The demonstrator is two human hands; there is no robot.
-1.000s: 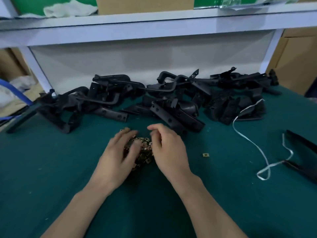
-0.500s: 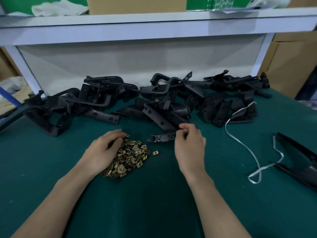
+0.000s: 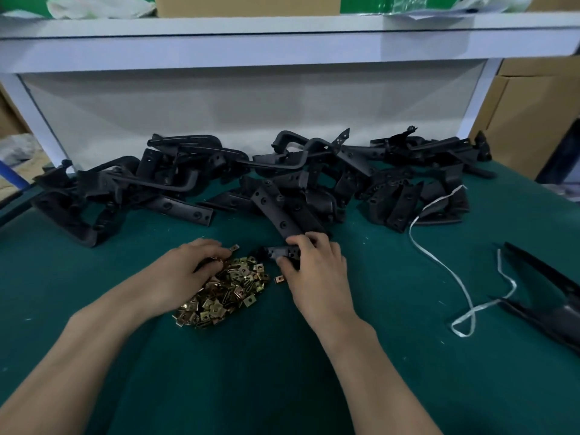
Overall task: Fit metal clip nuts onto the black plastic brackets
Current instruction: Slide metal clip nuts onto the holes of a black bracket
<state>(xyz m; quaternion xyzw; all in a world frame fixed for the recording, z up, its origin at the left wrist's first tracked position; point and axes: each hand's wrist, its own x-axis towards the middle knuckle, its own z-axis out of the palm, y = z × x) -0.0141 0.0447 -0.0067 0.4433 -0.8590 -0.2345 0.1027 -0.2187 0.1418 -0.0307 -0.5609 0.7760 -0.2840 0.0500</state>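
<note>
The surface (image 3: 266, 387) is plain dark teal, the brackets (image 3: 282, 189) at 12 o'clock matte black, the clip nuts (image 3: 226, 293) brass-gold, the strap (image 3: 445, 269) at 3 o'clock white.

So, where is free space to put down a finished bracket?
Bare green mat lies between the right hand and the white strap, also left of the left hand, below the bracket pile. Crowded: the pile itself and the clip nut heap between the hands.

We see a green-covered desk (image 3: 376, 387) under a white shelf (image 3: 282, 42). A thin white strap (image 3: 439, 265) lies looped on the desk's right side. On the shelf sit a cardboard box (image 3: 248, 4) and a crumpled white cloth (image 3: 100, 7). Brown cartons (image 3: 533, 120) stand beyond the right edge.
</note>
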